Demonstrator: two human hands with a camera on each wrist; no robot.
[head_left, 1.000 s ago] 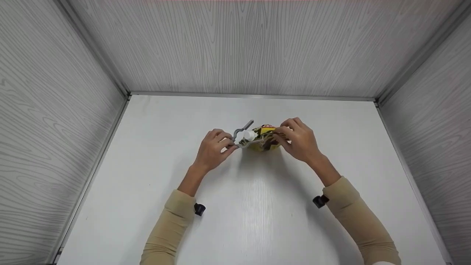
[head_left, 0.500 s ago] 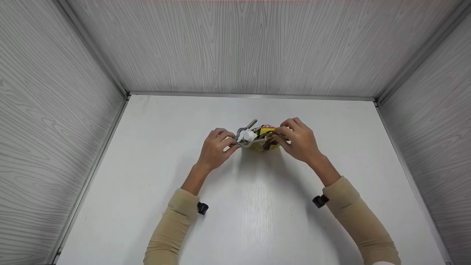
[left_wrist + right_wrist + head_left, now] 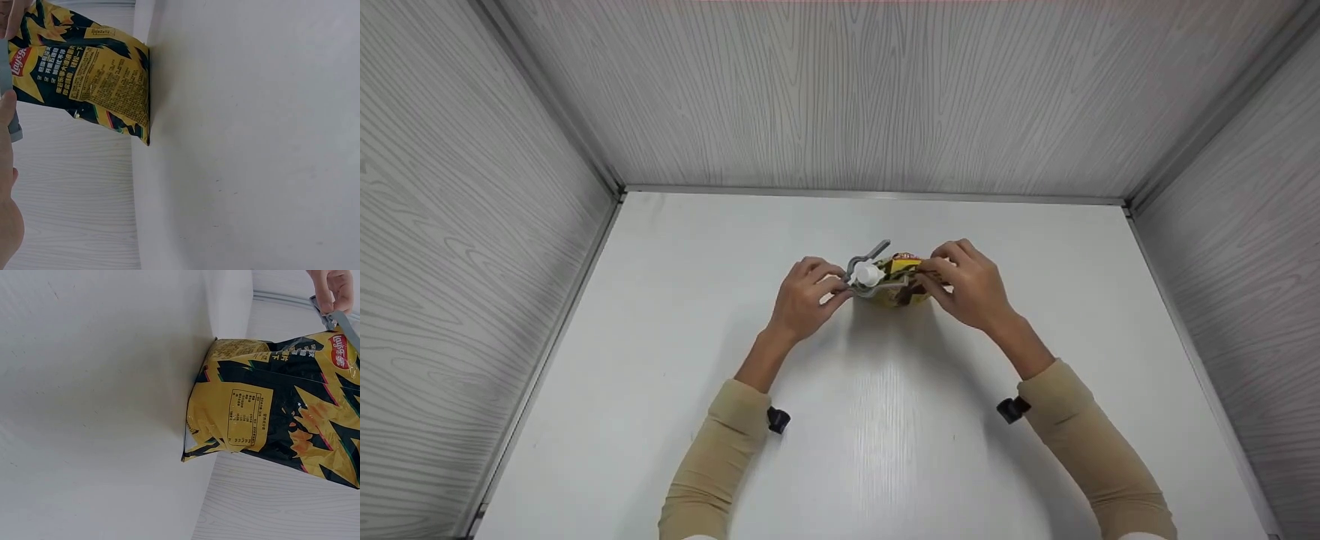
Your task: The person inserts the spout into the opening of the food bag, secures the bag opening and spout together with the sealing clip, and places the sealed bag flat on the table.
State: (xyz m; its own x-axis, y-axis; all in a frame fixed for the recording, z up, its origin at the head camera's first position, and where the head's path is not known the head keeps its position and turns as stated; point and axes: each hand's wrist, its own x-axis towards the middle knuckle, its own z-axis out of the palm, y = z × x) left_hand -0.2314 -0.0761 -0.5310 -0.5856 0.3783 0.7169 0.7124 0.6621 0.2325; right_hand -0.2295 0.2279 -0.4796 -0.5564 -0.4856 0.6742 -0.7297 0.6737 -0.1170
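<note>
A yellow and black potato chip bag [image 3: 903, 264] stands upright on the white table, its printed side showing in the left wrist view [image 3: 107, 73]. A grey bag clip [image 3: 879, 249] with a white spout cap [image 3: 868, 274] sits at the left part of the bag's top, its two arms spread apart on either side. My left hand [image 3: 807, 300] pinches the clip's left end between thumb and fingers. With my right hand [image 3: 973, 291] I pinch the top right edge of the bag. In the right wrist view the clip [image 3: 347, 331] crosses the top of the bag.
The white tabletop [image 3: 840, 435] ends at a metal strip [image 3: 780, 193] along grey wood-grain panels [image 3: 840, 97] at the back and both sides. Small black cameras [image 3: 778, 420] sit at the sleeve cuffs.
My left hand has moved slightly right and away from me, bringing the bag clip further over the bag's top. The right hand and the bag have stayed in place.
</note>
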